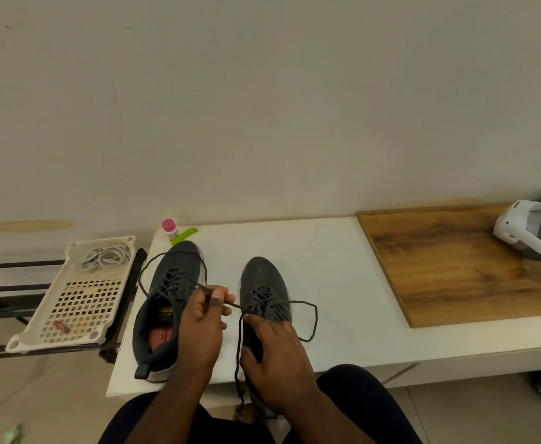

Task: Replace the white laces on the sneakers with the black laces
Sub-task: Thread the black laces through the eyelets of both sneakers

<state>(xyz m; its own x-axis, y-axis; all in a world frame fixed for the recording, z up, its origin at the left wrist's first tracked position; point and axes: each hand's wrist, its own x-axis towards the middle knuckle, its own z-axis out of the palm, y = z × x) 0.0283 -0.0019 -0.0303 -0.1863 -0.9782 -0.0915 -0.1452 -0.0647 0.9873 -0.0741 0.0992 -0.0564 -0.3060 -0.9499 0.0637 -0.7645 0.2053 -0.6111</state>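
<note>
Pale wall rises behind a white worktop (310, 251) carrying two dark grey sneakers side by side, toes toward the wall. Both already carry black laces. On the left sneaker (169, 302) the lace (142, 277) loops out around the toe. On the right sneaker (264, 293) the lace (312, 318) bows out in a loop to the right, and another strand drops down past the worktop edge between the hands.

Left hand (203, 325) hovers between the shoes, its fingers (217, 296) pinching a lace end that runs toward the right sneaker's eyelets. Right hand (274, 357) rests on the right sneaker's collar, fingers curled over the opening and gripping the shoe.

White laces (105, 257) lie in a heap at the far end of a cream perforated tray (83, 302), which sits on a dark rack (6, 302) left of the worktop. By the left shoe's toe stand a small pink-capped bottle (169, 228) and a green strip (184, 235). A wooden board (461, 267) lies on the right part of the worktop, with a white and grey device (531, 232) on its far corner.
</note>
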